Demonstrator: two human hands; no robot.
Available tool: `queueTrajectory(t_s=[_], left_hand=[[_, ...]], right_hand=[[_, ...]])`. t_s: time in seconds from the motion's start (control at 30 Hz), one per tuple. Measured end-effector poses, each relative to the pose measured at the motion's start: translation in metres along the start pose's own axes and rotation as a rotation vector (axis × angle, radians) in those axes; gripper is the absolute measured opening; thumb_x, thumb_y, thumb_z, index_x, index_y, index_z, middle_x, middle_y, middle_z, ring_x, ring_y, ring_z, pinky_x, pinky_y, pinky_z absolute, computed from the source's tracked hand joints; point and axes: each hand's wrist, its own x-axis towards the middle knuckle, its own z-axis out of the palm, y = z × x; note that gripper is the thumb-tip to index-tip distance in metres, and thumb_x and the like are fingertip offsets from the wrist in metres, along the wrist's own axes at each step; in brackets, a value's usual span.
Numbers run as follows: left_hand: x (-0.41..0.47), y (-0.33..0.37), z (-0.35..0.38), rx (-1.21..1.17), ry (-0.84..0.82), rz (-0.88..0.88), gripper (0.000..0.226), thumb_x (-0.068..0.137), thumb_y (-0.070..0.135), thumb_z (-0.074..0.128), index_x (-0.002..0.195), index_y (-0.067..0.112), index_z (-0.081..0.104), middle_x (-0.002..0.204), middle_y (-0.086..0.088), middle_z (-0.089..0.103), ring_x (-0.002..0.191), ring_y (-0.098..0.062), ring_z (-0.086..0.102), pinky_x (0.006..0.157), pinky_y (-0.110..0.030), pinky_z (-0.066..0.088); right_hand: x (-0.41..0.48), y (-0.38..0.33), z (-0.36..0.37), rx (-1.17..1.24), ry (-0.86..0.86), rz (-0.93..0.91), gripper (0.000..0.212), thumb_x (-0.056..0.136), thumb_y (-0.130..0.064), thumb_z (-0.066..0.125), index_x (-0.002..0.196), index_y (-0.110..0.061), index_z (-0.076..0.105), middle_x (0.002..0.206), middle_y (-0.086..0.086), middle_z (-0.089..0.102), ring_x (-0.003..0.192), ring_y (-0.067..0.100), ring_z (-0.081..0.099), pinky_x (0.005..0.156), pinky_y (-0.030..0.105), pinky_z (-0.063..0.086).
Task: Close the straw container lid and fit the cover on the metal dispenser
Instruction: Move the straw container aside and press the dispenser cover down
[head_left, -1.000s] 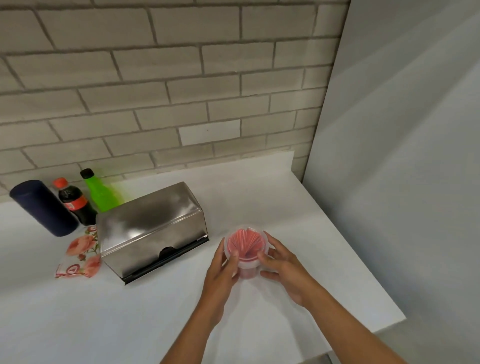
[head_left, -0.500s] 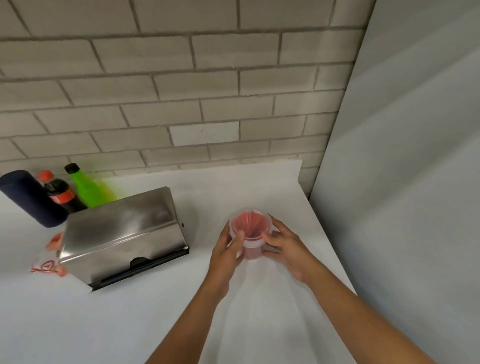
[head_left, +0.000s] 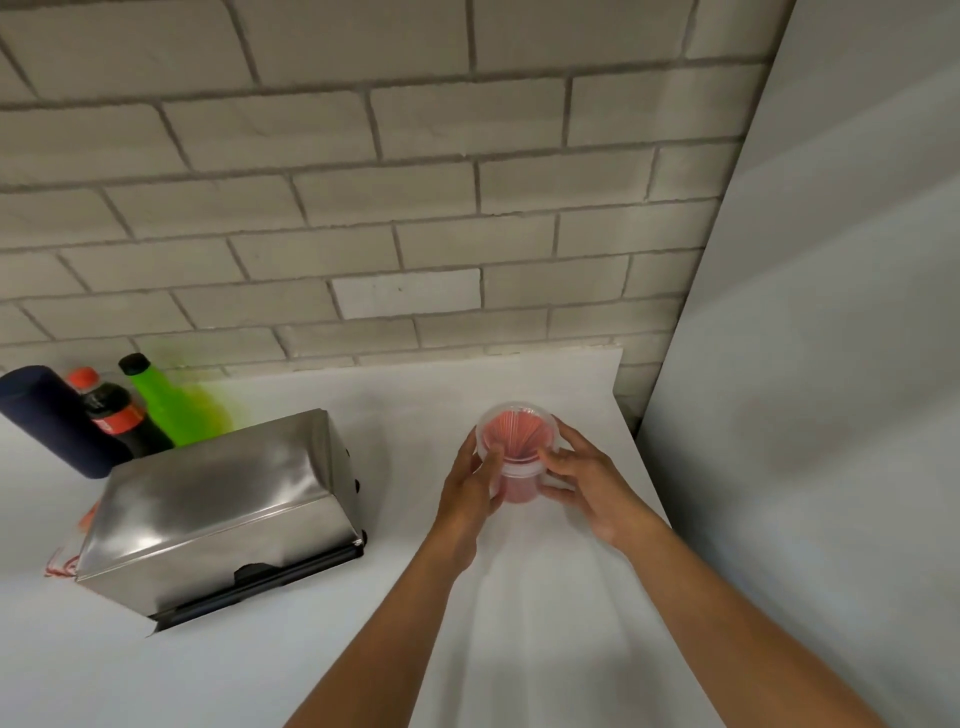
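Observation:
A round clear straw container (head_left: 517, 441) full of red straws stands on the white counter (head_left: 363, 675), right of centre, with a clear lid over its top. My left hand (head_left: 470, 486) grips its left side, thumb pressing on the lid's rim. My right hand (head_left: 587, 480) holds the right side, fingers curled on the rim. The metal dispenser (head_left: 218, 499), a shiny steel box with a black slot along its front base, sits to the left, apart from both hands.
Behind the dispenser stand a dark blue cylinder (head_left: 52, 418), a cola bottle (head_left: 117, 415) and a green bottle (head_left: 166, 402) against the brick wall. A floral packet (head_left: 65, 561) peeks out at the dispenser's left. A grey panel (head_left: 805, 415) bounds the counter's right edge.
The view has shifted so the container and dispenser sit further left and lower. Both hands stay on the container, and their thumbs have moved up onto the lid's rim.

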Motion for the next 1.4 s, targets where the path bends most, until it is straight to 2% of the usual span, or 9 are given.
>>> queueTrajectory(t_s=[0.13,0.23,0.53,0.93,1.1,1.27,1.4], left_hand=[[0.02,0.005,0.005,0.01,-0.028,0.005,0.023,0.107,0.047,0.057,0.118,0.065,0.066,0.123,0.023,0.073,0.113,0.002,0.069,0.079,-0.022,0.061],[0.032,0.009,0.009,0.002,-0.033,0.006,0.022,0.108,0.045,0.055,0.122,0.06,0.066,0.12,0.024,0.074,0.109,0.004,0.07,0.074,-0.02,0.062],[0.064,0.014,0.019,0.017,-0.01,0.029,0.038,0.106,0.047,0.057,0.144,0.044,0.057,0.132,0.014,0.07,0.11,0.002,0.07,0.075,-0.021,0.062],[0.086,0.013,0.023,0.025,-0.021,0.039,0.024,0.105,0.048,0.057,0.128,0.056,0.058,0.122,0.025,0.069,0.103,0.007,0.07,0.073,-0.02,0.062],[0.09,0.012,0.024,0.032,-0.016,0.047,0.024,0.102,0.051,0.058,0.126,0.057,0.059,0.111,0.032,0.072,0.104,0.008,0.07,0.073,-0.02,0.062],[0.089,0.013,0.026,0.019,-0.014,0.051,0.044,0.092,0.057,0.061,0.135,0.05,0.056,0.123,0.023,0.07,0.105,0.005,0.071,0.076,-0.022,0.062],[0.088,0.019,0.027,0.029,-0.009,0.051,0.044,0.09,0.059,0.06,0.133,0.05,0.056,0.129,0.018,0.067,0.109,-0.006,0.071,0.079,-0.023,0.063]], right_hand=[[0.019,-0.005,-0.007,-0.017,0.004,-0.013,0.071,0.08,-0.042,0.087,0.145,-0.046,0.059,0.137,-0.003,0.072,0.129,0.022,0.067,0.107,0.049,0.055],[0.031,-0.01,-0.011,-0.037,0.013,-0.023,0.075,0.079,-0.046,0.087,0.148,-0.045,0.057,0.136,-0.005,0.073,0.127,0.021,0.068,0.107,0.049,0.056],[0.059,-0.021,-0.022,-0.032,0.065,-0.02,0.082,0.08,-0.041,0.087,0.154,-0.04,0.053,0.14,0.0,0.07,0.13,0.023,0.065,0.105,0.05,0.057],[0.078,-0.026,-0.029,-0.015,0.072,-0.031,0.08,0.08,-0.043,0.086,0.152,-0.041,0.054,0.143,-0.002,0.067,0.131,0.026,0.064,0.106,0.051,0.056],[0.08,-0.027,-0.029,-0.012,0.07,-0.037,0.068,0.092,-0.034,0.082,0.153,-0.039,0.053,0.148,0.001,0.063,0.133,0.028,0.062,0.109,0.053,0.054],[0.077,-0.031,-0.025,-0.016,0.07,-0.052,0.062,0.095,-0.032,0.078,0.151,-0.04,0.053,0.148,0.001,0.062,0.134,0.029,0.061,0.109,0.053,0.053],[0.075,-0.037,-0.022,-0.009,0.078,-0.052,0.057,0.097,-0.029,0.076,0.148,-0.041,0.055,0.149,0.001,0.062,0.134,0.029,0.061,0.109,0.053,0.054]])
